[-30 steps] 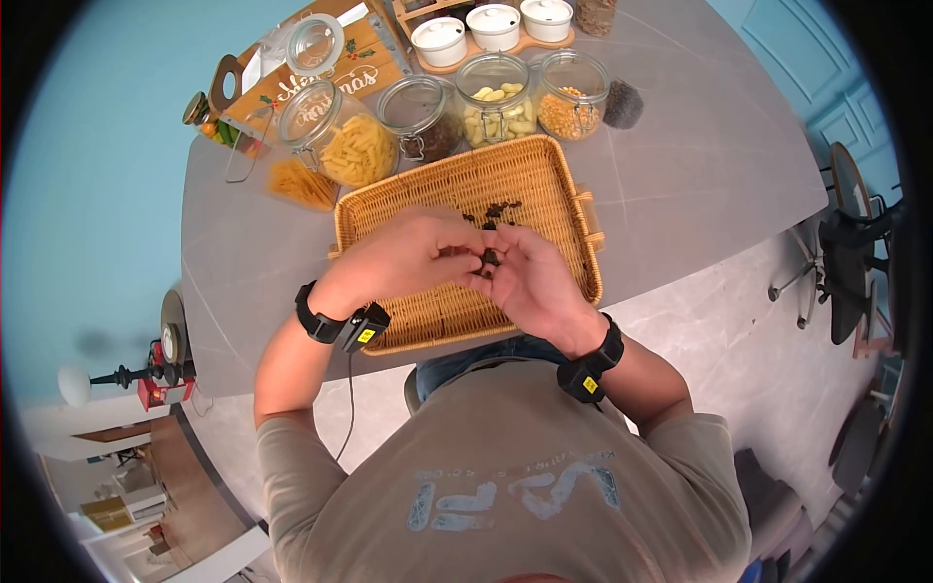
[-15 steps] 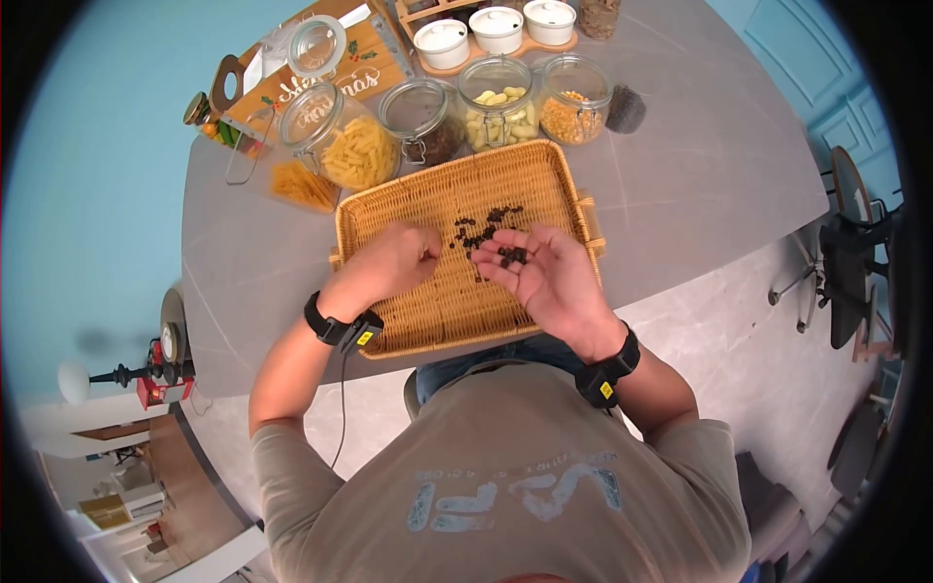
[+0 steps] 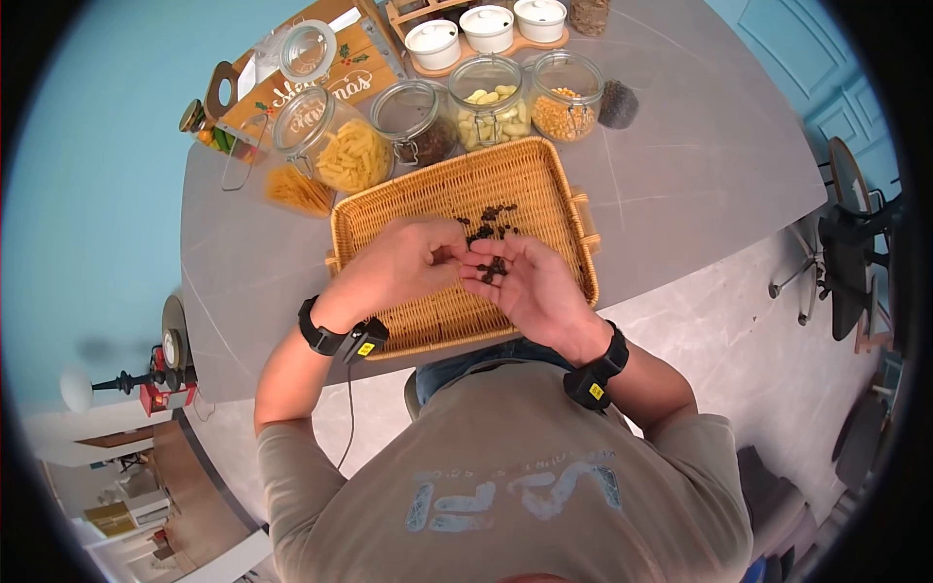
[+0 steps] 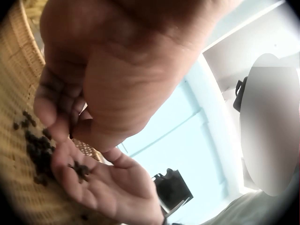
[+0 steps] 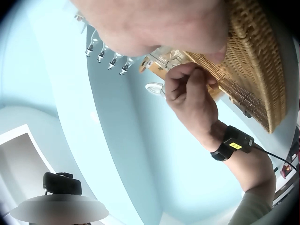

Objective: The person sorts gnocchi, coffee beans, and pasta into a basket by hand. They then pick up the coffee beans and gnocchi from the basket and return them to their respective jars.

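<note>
Palm up over the wicker tray, my right hand carries several small dark beans on its loosely spread fingers. My left hand reaches in from the other side, fingers curled and thumb against the fingertips, right at the right hand's fingertips. In the left wrist view, a dark speck like a bean shows in the pinch of that left hand. More dark beans lie in a loose heap on the wicker tray, partly hidden behind the hands. The right wrist view shows the left hand's curled fingers.
Behind the tray stand glass jars of pasta, dark beans, pale yellow pieces and corn kernels. Farther back are white lidded pots and a wooden crate. A dark mesh-like lump sits right of the jars.
Half a second ago the left hand was drawn back leftward, apart from the right. Now the hands meet again, as a second ago; the right hand has shifted left with its beans.
</note>
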A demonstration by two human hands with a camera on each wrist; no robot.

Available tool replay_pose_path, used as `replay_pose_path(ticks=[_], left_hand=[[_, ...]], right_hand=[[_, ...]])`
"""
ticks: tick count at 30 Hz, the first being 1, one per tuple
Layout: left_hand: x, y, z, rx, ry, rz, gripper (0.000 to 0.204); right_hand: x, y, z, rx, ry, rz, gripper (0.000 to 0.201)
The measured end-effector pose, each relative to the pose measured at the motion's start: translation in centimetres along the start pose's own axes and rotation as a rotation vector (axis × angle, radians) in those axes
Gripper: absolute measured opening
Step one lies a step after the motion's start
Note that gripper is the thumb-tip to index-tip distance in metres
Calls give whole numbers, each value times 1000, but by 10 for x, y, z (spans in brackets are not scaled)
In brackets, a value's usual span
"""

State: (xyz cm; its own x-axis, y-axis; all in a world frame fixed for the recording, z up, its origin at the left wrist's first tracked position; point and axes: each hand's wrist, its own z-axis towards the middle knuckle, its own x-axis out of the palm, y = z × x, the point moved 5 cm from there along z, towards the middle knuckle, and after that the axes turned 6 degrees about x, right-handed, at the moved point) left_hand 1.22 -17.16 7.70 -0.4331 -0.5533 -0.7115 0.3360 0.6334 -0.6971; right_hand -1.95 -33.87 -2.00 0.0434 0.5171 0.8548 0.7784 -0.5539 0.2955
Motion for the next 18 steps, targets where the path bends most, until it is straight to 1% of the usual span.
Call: replay_pose_path(ticks=[2, 5, 8, 11, 14, 18], left_hand=[[1, -11, 2, 21, -6, -107, 15], [-4, -6, 4, -40, -124, -222, 15], [-21, 8, 8, -40, -193, -27, 14], [-9, 34, 13, 66, -49, 206, 14], [8, 45, 14, 104, -67, 334, 13], [20, 50, 18, 102, -58, 368, 15]], right_hand=[[1, -2, 4, -1, 38, 12, 39], [9, 1, -1, 5, 17, 24, 41], [8, 4, -4, 25, 21, 45, 42], [8, 10, -8, -7, -7, 46, 41], [4, 16, -8, -28, -34, 62, 39], [1, 20, -6, -44, -37, 54, 39]])
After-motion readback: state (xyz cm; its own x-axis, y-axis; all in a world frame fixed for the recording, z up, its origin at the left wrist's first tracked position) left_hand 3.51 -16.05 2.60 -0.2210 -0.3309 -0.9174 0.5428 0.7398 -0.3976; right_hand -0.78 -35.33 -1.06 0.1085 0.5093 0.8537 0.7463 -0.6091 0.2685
